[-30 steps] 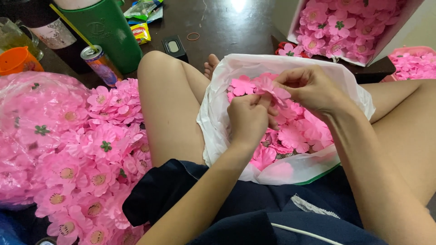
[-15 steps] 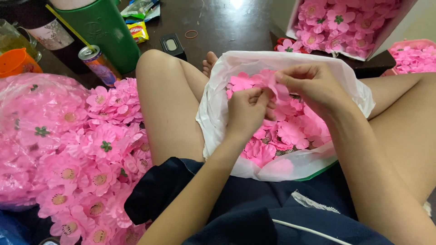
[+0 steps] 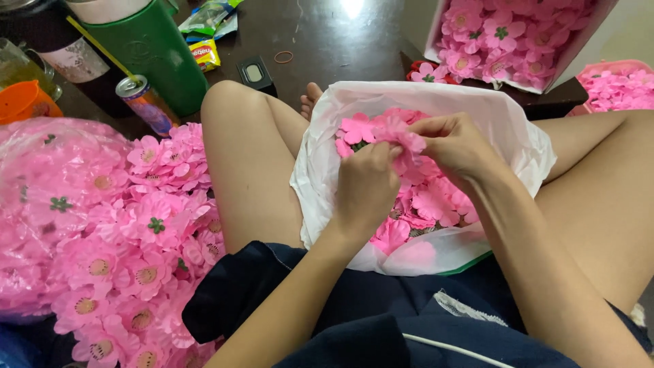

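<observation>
Both hands pinching one pink flower (image 3: 402, 140) over the white bag (image 3: 518, 129) in the lap: left hand (image 3: 366, 187), right hand (image 3: 458, 146).

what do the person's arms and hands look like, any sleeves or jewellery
Both forearms are bare, with no sleeves reaching them. The left hand and the right hand show no gloves, rings, bracelets or watch. Fingernails look short and unpainted as far as can be told. The only clothing in view is dark navy shorts at the lap.
</observation>
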